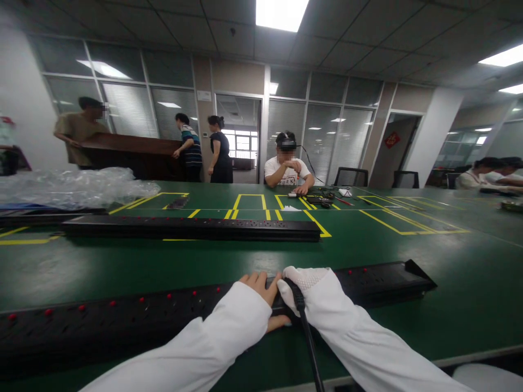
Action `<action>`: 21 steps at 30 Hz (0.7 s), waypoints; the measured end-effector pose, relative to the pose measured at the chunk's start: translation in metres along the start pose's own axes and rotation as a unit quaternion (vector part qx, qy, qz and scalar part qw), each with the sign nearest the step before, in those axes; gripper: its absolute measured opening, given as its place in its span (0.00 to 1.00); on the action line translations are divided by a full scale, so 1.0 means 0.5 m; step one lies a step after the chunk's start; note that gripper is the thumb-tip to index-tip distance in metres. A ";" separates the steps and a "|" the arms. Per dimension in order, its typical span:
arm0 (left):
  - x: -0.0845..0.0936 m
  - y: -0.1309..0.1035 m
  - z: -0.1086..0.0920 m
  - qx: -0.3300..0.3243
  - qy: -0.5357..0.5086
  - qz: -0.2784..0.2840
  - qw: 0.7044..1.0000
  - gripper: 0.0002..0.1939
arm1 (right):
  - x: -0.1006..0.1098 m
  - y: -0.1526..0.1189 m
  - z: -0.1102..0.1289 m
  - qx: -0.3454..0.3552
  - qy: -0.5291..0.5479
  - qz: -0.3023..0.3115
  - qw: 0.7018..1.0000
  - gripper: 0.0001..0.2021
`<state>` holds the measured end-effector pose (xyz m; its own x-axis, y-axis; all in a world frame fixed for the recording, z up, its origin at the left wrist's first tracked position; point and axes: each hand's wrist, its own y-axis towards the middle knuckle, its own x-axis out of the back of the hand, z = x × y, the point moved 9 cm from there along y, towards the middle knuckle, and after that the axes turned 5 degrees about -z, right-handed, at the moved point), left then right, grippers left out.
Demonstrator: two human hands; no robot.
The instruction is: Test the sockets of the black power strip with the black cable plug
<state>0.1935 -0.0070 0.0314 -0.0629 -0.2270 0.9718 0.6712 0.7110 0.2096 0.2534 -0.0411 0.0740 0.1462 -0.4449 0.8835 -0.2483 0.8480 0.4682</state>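
Observation:
A long black power strip (pixel 163 313) with red buttons and sockets lies across the green table, close in front of me. My bare left hand (pixel 265 294) grips it near its right part, fingers over the top and thumb along the near side. Right beside it, my right hand (pixel 304 283), in a white dotted glove, is closed around a black power plug (pixel 297 296) pressed against the strip's top. From the plug a thick black cable (pixel 308 345) runs down toward me. My hands hide the plug's front, so I cannot tell whether it sits in a socket.
A row of black power strips (pixel 196 227) lies farther back. Yellow tape (pixel 322 226) marks the green table (pixel 368 250). Clear plastic wrap (pixel 77 188) is heaped at the left. Across the table sits a person (pixel 288 163) near small electronic parts (pixel 322 198). People carry a brown wooden panel (pixel 131 155) behind.

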 end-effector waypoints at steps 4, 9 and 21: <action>-0.019 0.030 0.019 0.011 0.005 0.040 0.999 0.39 | -0.025 0.033 -0.018 0.029 -0.034 0.039 0.998 0.15; -0.064 0.114 0.089 0.046 0.007 0.055 0.997 0.37 | -0.099 0.127 -0.066 0.074 -0.043 0.082 0.993 0.16; -0.115 0.188 0.203 0.151 -0.033 -0.141 0.978 0.14 | -0.164 0.302 -0.081 0.190 -0.065 0.056 0.978 0.16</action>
<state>0.1851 0.1404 0.0063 -0.2692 -0.4066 0.8731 0.3716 0.7925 0.4836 0.2426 0.1347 0.0718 -0.0198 -0.4098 0.9120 -0.5972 0.7364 0.3179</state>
